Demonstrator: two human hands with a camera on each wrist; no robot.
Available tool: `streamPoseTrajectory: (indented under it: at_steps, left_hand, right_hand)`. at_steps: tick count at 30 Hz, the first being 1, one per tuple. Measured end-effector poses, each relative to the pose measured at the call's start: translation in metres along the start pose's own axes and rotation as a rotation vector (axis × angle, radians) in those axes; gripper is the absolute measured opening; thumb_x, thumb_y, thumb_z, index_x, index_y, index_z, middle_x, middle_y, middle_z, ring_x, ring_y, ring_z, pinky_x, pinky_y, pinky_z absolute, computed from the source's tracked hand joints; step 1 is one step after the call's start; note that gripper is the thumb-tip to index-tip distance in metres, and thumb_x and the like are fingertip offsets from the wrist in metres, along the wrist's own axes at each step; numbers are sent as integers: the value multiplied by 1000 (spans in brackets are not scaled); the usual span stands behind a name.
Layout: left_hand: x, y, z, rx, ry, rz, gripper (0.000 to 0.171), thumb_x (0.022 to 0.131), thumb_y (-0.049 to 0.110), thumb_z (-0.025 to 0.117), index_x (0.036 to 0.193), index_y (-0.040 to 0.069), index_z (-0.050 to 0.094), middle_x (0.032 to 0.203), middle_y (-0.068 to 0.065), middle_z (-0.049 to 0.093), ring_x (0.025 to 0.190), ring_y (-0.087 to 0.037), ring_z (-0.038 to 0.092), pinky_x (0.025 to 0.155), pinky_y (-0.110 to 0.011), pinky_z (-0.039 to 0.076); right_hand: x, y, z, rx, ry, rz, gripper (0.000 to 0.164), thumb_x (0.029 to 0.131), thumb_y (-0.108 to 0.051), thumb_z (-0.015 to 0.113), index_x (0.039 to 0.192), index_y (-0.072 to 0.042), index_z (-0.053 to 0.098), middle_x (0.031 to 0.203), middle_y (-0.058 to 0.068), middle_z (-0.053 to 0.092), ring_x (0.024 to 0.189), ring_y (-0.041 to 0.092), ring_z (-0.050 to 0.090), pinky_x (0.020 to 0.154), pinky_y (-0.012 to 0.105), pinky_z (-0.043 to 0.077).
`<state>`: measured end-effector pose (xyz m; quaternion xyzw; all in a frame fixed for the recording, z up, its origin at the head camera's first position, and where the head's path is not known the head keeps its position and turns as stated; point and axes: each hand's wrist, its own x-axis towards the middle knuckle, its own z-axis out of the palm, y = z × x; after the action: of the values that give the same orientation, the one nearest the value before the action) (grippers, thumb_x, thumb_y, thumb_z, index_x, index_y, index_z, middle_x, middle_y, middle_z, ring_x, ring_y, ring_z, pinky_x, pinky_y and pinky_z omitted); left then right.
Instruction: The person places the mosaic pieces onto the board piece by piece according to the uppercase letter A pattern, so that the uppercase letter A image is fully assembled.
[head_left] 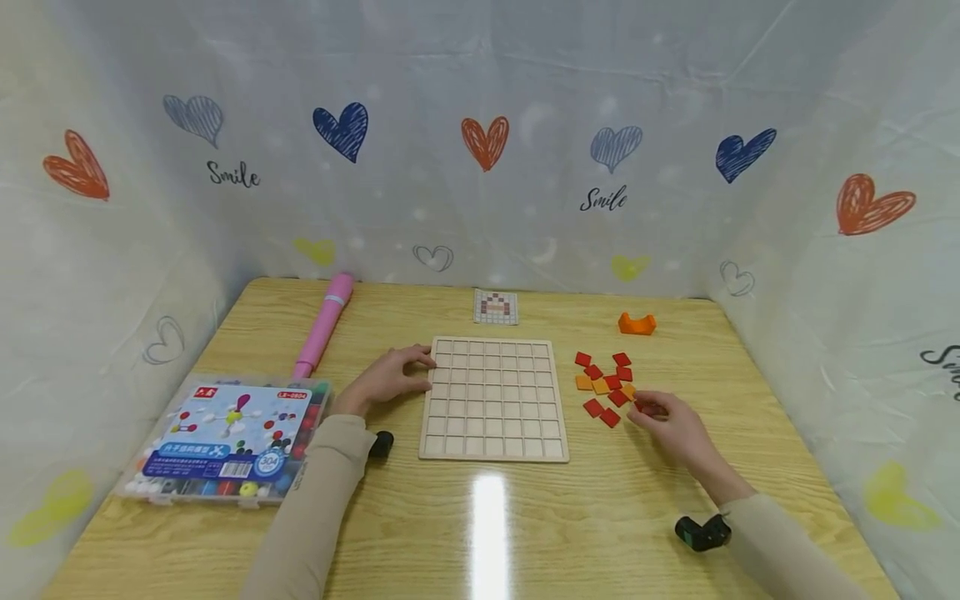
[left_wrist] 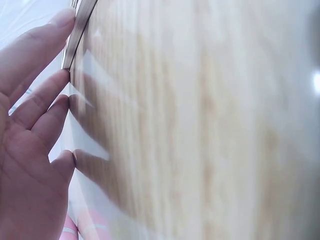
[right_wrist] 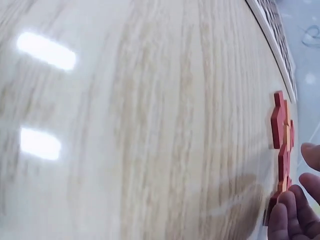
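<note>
A wooden board (head_left: 495,400) with a grid of square recesses lies on the table. My left hand (head_left: 393,377) rests at its left edge, thumb and fingertips right at the frame; in the left wrist view the left fingers (left_wrist: 47,97) are spread. To the right of the board is a loose cluster of red square tiles (head_left: 609,417) and orange square tiles (head_left: 583,382), some overlapping. My right hand (head_left: 667,421) is at the cluster's right side, fingertips over a partly hidden red tile. In the right wrist view thumb and fingers are apart beside the red tiles (right_wrist: 278,125).
Behind the board lies a small pattern card (head_left: 496,307). An orange tape-dispenser-like piece (head_left: 637,324) sits at the back right. At left are a pink cylinder (head_left: 326,325) and a clear box of molecular model parts (head_left: 225,442). Printed cloth (head_left: 480,225) surrounds the table (head_left: 585,525).
</note>
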<state>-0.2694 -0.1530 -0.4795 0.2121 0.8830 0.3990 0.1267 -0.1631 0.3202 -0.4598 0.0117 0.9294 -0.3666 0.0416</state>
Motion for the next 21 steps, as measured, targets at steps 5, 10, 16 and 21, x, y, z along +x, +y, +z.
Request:
streamPoseTrajectory:
  at_steps: [5,10,16,21]
  left_hand:
    - [-2,-1,-1,-3,-6,-11,34,93,17,73,125,7,67,159,-15,40,152,-36,25,127,-55,4]
    - [-3,0,-1,-2,-13,-18,34,93,17,72,125,7,67,159,-16,39,152,-37,24,127,-56,4]
    - [-1,2,-2,-1,-18,-23,35,93,16,72,126,7,66,159,-15,39,153,-36,22,127,-55,4]
    - [0,3,-3,22,-22,-18,38,93,18,73,128,6,65,159,-15,40,153,-37,22,128,-54,3]
  right_hand:
    - [1,-3,9,-42,-3,-16,41,95,-27,70,124,2,65,113,16,68,98,24,63,78,26,53]
    - [3,-6,18,-98,-8,-43,40,92,-28,74,118,1,68,111,16,68,93,23,64,79,30,54]
    - [4,-10,26,-133,6,-64,37,91,-22,75,116,4,68,108,18,67,89,22,64,79,36,55]
    - [5,-11,28,-146,9,-102,33,91,-14,74,116,6,68,107,19,67,88,24,66,80,42,58]
